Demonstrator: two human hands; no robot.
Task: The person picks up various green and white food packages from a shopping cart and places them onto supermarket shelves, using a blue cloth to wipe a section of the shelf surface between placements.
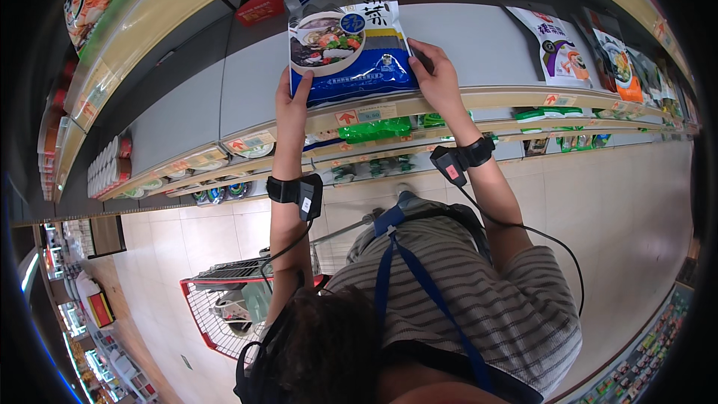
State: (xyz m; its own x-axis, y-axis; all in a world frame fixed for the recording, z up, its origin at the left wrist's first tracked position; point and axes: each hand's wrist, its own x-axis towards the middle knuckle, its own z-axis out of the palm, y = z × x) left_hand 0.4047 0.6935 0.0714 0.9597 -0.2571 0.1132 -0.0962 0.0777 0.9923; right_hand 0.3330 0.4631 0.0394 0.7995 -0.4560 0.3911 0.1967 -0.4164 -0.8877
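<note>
A blue and white plastic food packet [359,45], with a picture of a bowl of soup on its front, stands upright over the front part of a grey shelf [460,45]. My left hand [293,92] grips its lower left edge, the thumb lying on the front face. On the opposite side, my right hand [432,70] holds the packet's right edge near the lower corner, with the thumb at the edge. The fingers behind the packet are hidden. Whether its bottom rests on the shelf, I cannot tell.
A white and purple packet [561,50] and an orange and white packet [617,64] stand farther right. Stacked tubs [112,168] are at the left. Lower shelves hold green packets [376,130]. A shopping cart [224,303] with things inside stands on the tiled floor behind my left arm.
</note>
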